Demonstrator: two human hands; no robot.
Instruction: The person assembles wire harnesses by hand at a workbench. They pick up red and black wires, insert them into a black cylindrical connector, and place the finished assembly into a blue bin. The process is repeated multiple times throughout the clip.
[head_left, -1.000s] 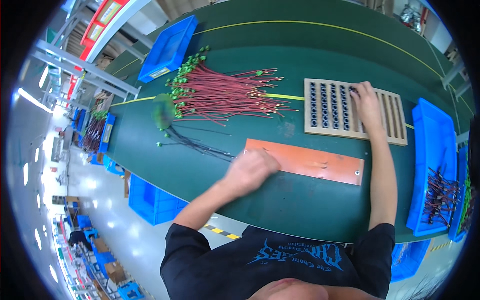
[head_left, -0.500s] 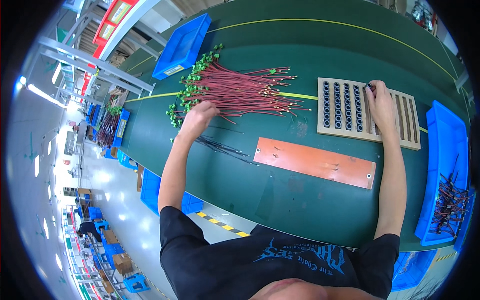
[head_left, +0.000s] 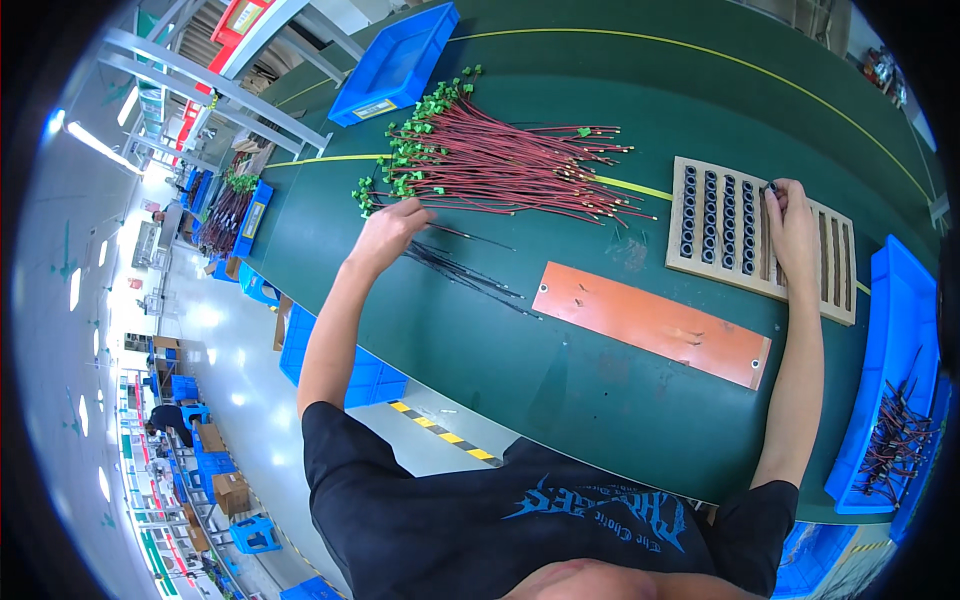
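My left hand (head_left: 390,238) is closed with its fingertips pinched together, beside the near edge of a pile of red wires (head_left: 510,165) with green connectors (head_left: 425,125). Thin black wires (head_left: 465,272) spread out from beneath and beside that hand; what its fingers hold, if anything, is hidden. Over to the right, my right hand (head_left: 793,225) pinches a small black ring-shaped part (head_left: 770,188) at the far end of a groove in a wooden rack (head_left: 765,283). Rows of similar black rings (head_left: 729,222) fill several grooves left of that hand. Grooves to its right show bare wood.
An orange plate (head_left: 650,325) lies flat in front of me. At the far left stands a blue tray (head_left: 395,70). A blue bin (head_left: 865,440) at the right edge holds dark red and black wires (head_left: 895,445). Metal frame posts (head_left: 225,95) rise beyond the table's left side.
The whole view has shifted, so the table things appear farther right. My left hand has moved slightly away from the rack relative to the wires. My right hand stays at the rack's far edge.
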